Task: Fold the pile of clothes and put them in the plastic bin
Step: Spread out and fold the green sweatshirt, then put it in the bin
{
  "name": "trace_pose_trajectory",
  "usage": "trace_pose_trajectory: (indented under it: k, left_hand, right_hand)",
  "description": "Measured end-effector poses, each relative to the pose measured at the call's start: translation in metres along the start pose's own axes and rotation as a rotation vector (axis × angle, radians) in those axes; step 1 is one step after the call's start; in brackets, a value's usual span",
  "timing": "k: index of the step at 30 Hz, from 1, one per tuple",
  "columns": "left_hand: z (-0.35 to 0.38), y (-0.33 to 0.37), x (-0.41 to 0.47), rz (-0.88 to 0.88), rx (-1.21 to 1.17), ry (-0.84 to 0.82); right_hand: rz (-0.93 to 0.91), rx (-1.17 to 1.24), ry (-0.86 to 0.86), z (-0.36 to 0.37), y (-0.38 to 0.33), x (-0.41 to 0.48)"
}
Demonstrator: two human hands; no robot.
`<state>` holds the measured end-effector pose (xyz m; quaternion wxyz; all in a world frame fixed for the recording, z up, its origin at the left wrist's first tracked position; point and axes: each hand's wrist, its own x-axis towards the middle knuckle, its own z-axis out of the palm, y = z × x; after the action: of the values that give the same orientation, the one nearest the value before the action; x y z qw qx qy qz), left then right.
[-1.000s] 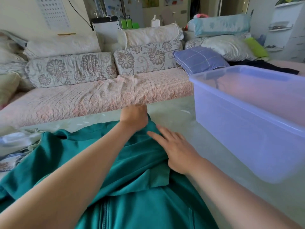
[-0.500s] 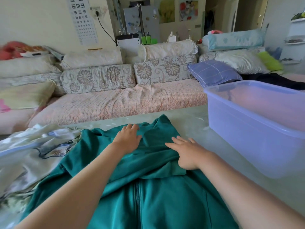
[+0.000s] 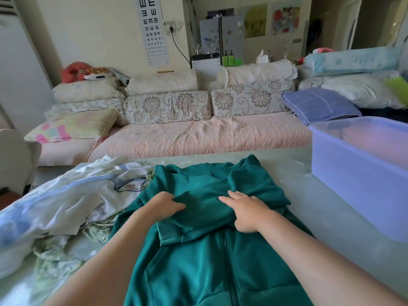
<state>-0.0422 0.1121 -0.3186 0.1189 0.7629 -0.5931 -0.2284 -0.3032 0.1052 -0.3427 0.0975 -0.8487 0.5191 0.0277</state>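
A teal green zip jacket [image 3: 212,266] lies on the table in front of me, its upper part folded down over the zipper. My left hand [image 3: 164,206] sits on the left of that folded part, fingers curled into a bunched fold of the fabric. My right hand [image 3: 245,212] lies on the right of the fold with straight fingers pressing the cloth, thumb at the fold's lower edge. A crumpled pile of white and patterned clothes [image 3: 72,197] lies left of the jacket. The translucent blue plastic bin [image 3: 357,173] stands at the right, apart from both hands.
The pale green table [image 3: 320,230] runs under everything, with bare surface between jacket and bin. Behind it stands a sofa [image 3: 198,138] with floral cushions and pillows. A blue checked pillow [image 3: 320,104] lies just behind the bin.
Both hands slid back toward me along the jacket's folded upper part. My left hand went from flat to gripping the fabric. The view tilted up and left, showing more of the clothes pile.
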Motion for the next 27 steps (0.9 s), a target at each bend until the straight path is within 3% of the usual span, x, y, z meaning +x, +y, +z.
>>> trace_pose_trajectory:
  k: [4, 5, 7, 10, 12, 15, 17, 20, 22, 25, 27]
  left_hand:
    - [-0.024, -0.001, -0.008, 0.038, -0.418, 0.163]
    - [-0.029, -0.004, -0.011, 0.052, -0.352, 0.204]
    - [-0.033, -0.016, -0.016, 0.056, 0.041, 0.259]
    - [-0.027, -0.042, -0.018, -0.038, 0.471, 0.09]
    - [-0.021, -0.047, -0.018, 0.008, 0.526, 0.112]
    - [-0.011, -0.03, -0.016, 0.299, 0.442, 0.303]
    - [0.002, -0.018, -0.018, 0.351, 0.375, 0.158]
    - [0.021, -0.021, -0.015, 0.164, 0.514, -0.156]
    - [0.019, -0.028, -0.007, 0.134, 0.434, -0.188]
    - [0.003, -0.027, -0.001, 0.322, 0.226, 0.028]
    - [-0.003, -0.027, -0.001, 0.371, 0.304, 0.175]
  right_hand:
    - [0.034, 0.016, 0.089, -0.004, -0.013, 0.001]
    - [0.03, 0.02, 0.109, -0.005, -0.015, 0.001]
    - [0.026, 0.015, 0.091, -0.005, -0.019, 0.001]
    - [0.043, 0.015, -0.022, -0.001, -0.026, 0.002]
    - [0.04, 0.034, -0.036, 0.0, -0.029, 0.007]
    - [-0.017, 0.072, 0.058, -0.001, -0.034, 0.016]
    - [-0.015, 0.079, 0.088, 0.003, -0.036, 0.022]
    - [0.078, 0.064, 0.012, 0.016, -0.033, 0.026]
    - [0.1, 0.071, -0.009, 0.021, -0.029, 0.028]
    - [0.083, 0.049, 0.06, 0.017, -0.03, 0.03]
    - [0.06, 0.015, 0.119, 0.014, -0.03, 0.031]
